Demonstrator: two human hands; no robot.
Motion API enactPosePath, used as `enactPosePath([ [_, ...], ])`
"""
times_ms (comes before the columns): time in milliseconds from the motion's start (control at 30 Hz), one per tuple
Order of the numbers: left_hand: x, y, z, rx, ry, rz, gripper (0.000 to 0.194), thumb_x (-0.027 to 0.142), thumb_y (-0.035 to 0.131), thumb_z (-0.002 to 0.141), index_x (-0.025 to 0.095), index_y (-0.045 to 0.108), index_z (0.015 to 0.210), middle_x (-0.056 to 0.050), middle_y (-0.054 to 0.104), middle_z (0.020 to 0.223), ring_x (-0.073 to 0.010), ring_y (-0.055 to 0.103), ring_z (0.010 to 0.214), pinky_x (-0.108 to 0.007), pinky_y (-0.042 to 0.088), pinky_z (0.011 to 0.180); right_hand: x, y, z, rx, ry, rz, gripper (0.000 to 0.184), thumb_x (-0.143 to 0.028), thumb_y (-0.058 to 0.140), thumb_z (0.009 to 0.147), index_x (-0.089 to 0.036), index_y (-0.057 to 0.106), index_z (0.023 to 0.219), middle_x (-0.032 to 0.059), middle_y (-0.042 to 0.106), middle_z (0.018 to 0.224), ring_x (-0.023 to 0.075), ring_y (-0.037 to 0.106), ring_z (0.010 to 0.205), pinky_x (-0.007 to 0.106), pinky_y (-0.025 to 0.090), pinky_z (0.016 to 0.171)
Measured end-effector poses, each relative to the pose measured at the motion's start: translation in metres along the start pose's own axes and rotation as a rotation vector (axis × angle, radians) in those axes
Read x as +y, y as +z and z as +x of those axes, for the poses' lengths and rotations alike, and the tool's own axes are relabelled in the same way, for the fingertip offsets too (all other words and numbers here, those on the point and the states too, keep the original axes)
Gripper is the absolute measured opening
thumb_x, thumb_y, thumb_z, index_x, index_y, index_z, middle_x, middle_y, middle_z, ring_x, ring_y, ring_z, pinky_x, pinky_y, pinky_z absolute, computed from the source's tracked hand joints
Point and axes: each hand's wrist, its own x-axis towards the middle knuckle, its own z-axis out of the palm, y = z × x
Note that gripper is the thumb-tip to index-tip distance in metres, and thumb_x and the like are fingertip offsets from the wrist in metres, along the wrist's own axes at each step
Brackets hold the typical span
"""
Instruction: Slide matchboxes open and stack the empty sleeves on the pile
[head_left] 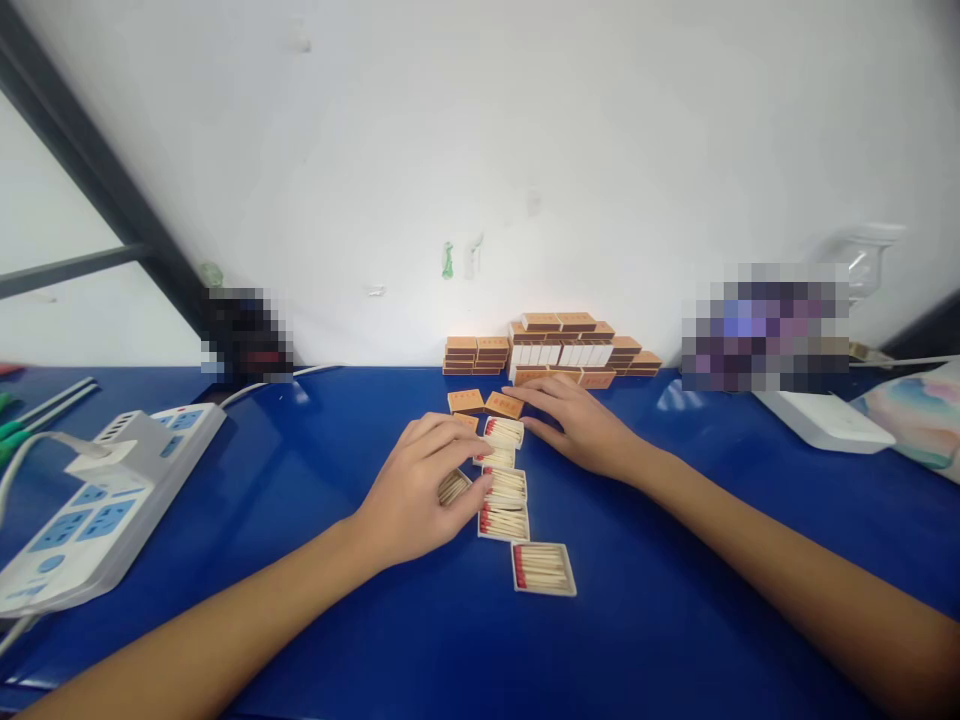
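Observation:
My left hand (424,490) is over the blue table, fingers curved and thumb apart from them. Its fingertips and thumb reach the left edges of small white matchbox trays (505,485) filled with red-tipped matches, lined up in a column. Partly hidden under that palm is another tray of matches (453,487). My right hand (574,420) is open, its fingers stretched left to a closed orange matchbox (503,404) and its thumb near the farthest tray (504,432). A second orange matchbox (466,401) lies beside the first. Closest to me, one tray (544,568) sits apart from the column.
Against the wall stands a stepped stack of matchboxes (562,350), with a smaller stack (475,355) to its left. A white power strip (112,510) with a plugged cable is at left. At right lie a white device (825,420) and a patterned cloth item (919,415).

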Motion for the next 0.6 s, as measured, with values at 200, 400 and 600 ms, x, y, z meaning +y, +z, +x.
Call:
enactPosePath([
  [200, -0.005, 0.0, 0.0, -0.029, -0.002, -0.002, 0.026, 0.023, 0.068, 0.095, 0.023, 0.068, 0.121, -0.007, 0.073, 0.117, -0.0251, 0.063, 0.116, -0.046, 0.05, 0.1, -0.001, 0.0, -0.001, 0.006, -0.046, -0.017, 0.038, -0.03, 0.056, 0.104, -0.028, 0.067, 0.139, 0.0143, 0.067, 0.121, 0.0318, 0.062, 0.117, 0.054, 0.055, 0.097],
  [400, -0.005, 0.001, 0.0, -0.026, 0.005, -0.003, 0.024, 0.022, 0.067, 0.095, 0.022, 0.068, 0.12, -0.006, 0.073, 0.116, -0.0246, 0.063, 0.114, -0.046, 0.05, 0.099, 0.002, 0.004, 0.0, 0.053, 0.049, 0.041, 0.025, -0.031, 0.063, 0.1, -0.022, 0.069, 0.122, 0.0119, 0.072, 0.109, 0.0309, 0.066, 0.104, 0.051, 0.057, 0.089],
  [600, -0.006, -0.002, 0.0, 0.06, -0.052, 0.052, 0.041, 0.035, 0.073, 0.094, 0.02, 0.062, 0.132, -0.009, 0.073, 0.119, -0.026, 0.063, 0.11, -0.046, 0.053, 0.095, -0.028, -0.018, -0.002, 0.086, 0.057, 0.107, 0.022, -0.026, 0.061, 0.1, -0.022, 0.062, 0.122, 0.0105, 0.07, 0.118, 0.0282, 0.064, 0.109, 0.048, 0.056, 0.092],
])
